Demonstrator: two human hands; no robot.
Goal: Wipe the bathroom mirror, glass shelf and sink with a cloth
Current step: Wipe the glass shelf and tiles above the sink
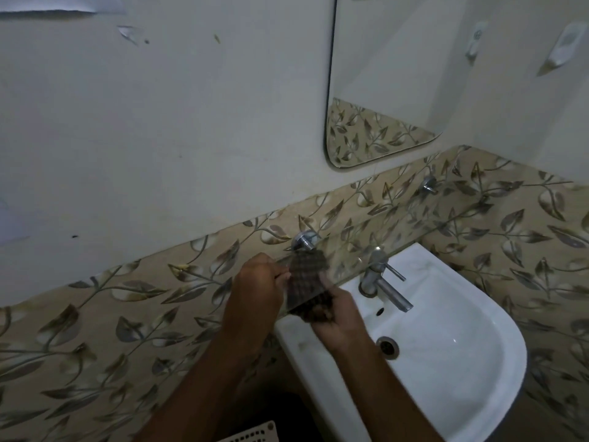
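Both hands grip a dark checked cloth point(307, 283) at the glass shelf's point(398, 231) left end: left hand point(255, 288), right hand point(338, 317).

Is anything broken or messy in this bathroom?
Nothing looks broken. The white wall has a few dark specks and a scuffed, peeling-looking patch near the top left. The sink looks a little grimy along its left rim. Both hands, left hand and right hand, hold the dark cloth at the glass shelf.
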